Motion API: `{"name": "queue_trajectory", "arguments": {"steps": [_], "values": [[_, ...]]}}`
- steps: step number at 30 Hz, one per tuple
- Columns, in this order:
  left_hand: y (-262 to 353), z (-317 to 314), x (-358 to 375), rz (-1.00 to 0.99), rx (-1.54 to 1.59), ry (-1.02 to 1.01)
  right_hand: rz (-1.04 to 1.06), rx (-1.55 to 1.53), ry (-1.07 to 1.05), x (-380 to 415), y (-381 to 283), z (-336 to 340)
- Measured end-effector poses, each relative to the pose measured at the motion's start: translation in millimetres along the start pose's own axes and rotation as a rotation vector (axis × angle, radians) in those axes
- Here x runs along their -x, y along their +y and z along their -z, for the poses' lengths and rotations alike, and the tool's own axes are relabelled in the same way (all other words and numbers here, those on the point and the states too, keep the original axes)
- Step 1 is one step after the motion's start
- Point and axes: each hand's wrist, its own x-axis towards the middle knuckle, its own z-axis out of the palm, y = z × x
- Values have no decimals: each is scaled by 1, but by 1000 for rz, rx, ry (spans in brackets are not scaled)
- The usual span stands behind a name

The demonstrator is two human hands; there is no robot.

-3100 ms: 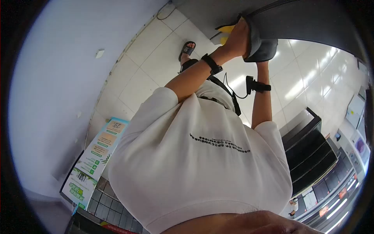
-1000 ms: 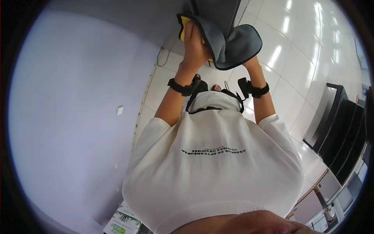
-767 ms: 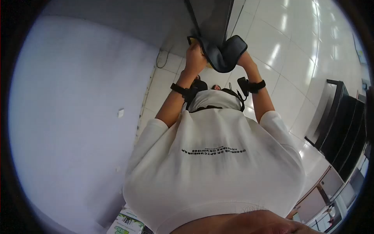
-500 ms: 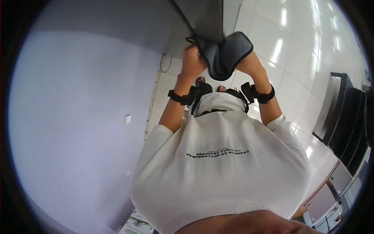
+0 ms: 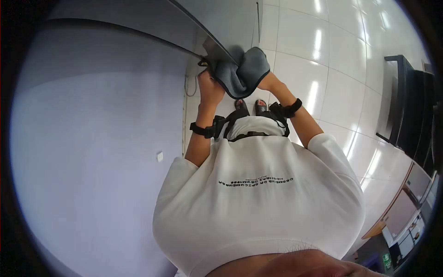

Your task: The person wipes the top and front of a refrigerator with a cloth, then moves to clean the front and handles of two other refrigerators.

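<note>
A grey cloth with black edging hangs folded between my two hands, pressed around the vertical edge of a tall, glossy dark grey cabinet or appliance. My left hand is closed on the cloth's left side, near a dark edge strip of the tall unit. At the cloth's right side, my right hand has its fingers hidden behind the fabric; it appears to hold that end. Black straps with small dark devices sit on both wrists.
A pale wall with a small white switch plate runs along my left. White glossy floor tiles lie ahead and right. A black shelf-like unit and further furniture stand at the right. A cable hangs near the wall's base.
Both hands and the cloth have shifted left in view and slightly lower. The view has turned, showing more of the tall unit's edges. The cloth stays in hand.
</note>
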Motion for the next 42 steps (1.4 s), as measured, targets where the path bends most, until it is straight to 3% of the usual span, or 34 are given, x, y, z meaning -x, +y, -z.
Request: {"name": "queue_trajectory", "arguments": {"steps": [5,6,7,9,10,13,15,17,19,20,21,25,27,30,32,34,36,38,39,40,42], "values": [[18,5,-6,34,-84,-31,86,269,-19,0,-30,26],[26,7,-11,35,-77,-26,137,241,128,1,-39,31],[39,11,-18,-88,-59,40,189,210,272,0,-47,37],[37,22,-20,-274,-173,84,132,98,210,-3,-71,61],[37,22,-19,-269,-177,89,82,-5,162,-5,-80,70],[33,11,-17,-211,-225,224,175,145,306,1,-82,63],[33,10,-19,-211,-209,200,204,175,380,1,-62,54],[34,7,-15,-184,-166,171,159,-45,266,4,-37,46],[15,1,-10,-172,-158,134,191,40,242,3,3,25],[2,-3,-6,-162,-148,91,219,126,223,-4,-16,31],[-11,-8,0,-6,-130,3,-120,386,-218,-15,-31,45],[-29,-9,9,-29,-365,-97,-228,233,-226,-10,2,20],[-12,4,-2,-76,-267,-74,140,157,186,6,-1,22],[29,21,-19,-178,-110,58,113,-9,239,3,-48,63],[41,35,-25,-251,-96,160,134,49,261,2,-61,73],[51,38,-28,-317,-156,176,135,-271,339,-3,-61,77],[45,27,-26,-238,41,301,197,-192,381,-6,-44,73],[42,16,-22,-206,17,339,138,-374,414,-6,-29,69],[39,14,-24,-172,-3,373,66,-67,399,-17,-16,71],[26,10,-17,-174,-2,370,-71,-460,433,-17,-17,64],[-16,0,-1,134,65,216,-121,-262,399,-26,32,40]]}}
